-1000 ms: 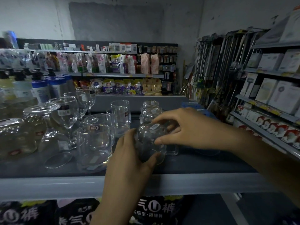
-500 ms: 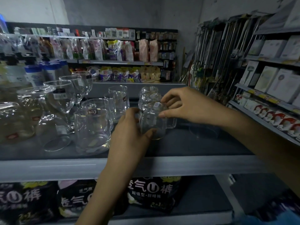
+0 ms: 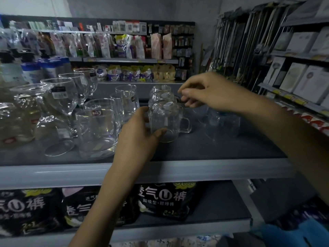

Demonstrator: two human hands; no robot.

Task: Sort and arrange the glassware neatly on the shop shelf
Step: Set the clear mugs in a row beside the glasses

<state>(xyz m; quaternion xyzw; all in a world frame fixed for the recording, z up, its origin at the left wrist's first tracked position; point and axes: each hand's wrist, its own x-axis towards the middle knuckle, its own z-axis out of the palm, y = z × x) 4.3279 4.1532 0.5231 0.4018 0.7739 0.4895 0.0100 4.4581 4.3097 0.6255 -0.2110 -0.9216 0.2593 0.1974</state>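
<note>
The left hand (image 3: pixel 140 138) grips a mug (image 3: pixel 167 120) standing on the shelf (image 3: pixel 213 150) — just beside the cups (image 3: pixel 96 132). The right hand (image 3: pixel 210 93) hovers at its rim, fingers curled — whether it holds anything, I cannot tell.

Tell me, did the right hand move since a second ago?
Yes. The right hand has drawn back rightward, away from the tall tumblers, and no longer covers the glass mug that the left hand grips.
</note>
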